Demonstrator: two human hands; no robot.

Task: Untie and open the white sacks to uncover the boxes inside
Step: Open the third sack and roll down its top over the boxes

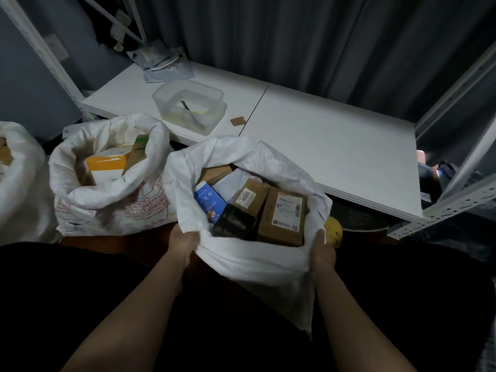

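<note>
While both hands hold the near rim of the open white sack (pixel 241 264), the left hand (pixel 185 241) has its fingers curled round the folded-down cloth at one side and the right hand (pixel 322 249) grips it at the other, so the mouth gapes wide. This sack stands on the floor against the front edge of the low white surface (pixel 335 146). Inside it lie a brown box with a shipping label (pixel 284 213), a smaller brown box marked 4005 (pixel 251 196), a blue box (pixel 209 201) and a black box (pixel 233 224), packed close together. Just beside it, toward the surface's front left corner, a second white sack (pixel 107 189) with red print stands open too, showing a yellow and white box (pixel 107 163). Part of a third white sack (pixel 18 178) shows at the far left. On the surface rests a clear plastic tub (pixel 188 103), with crumpled papers (pixel 161 63) near the back left corner.
</note>
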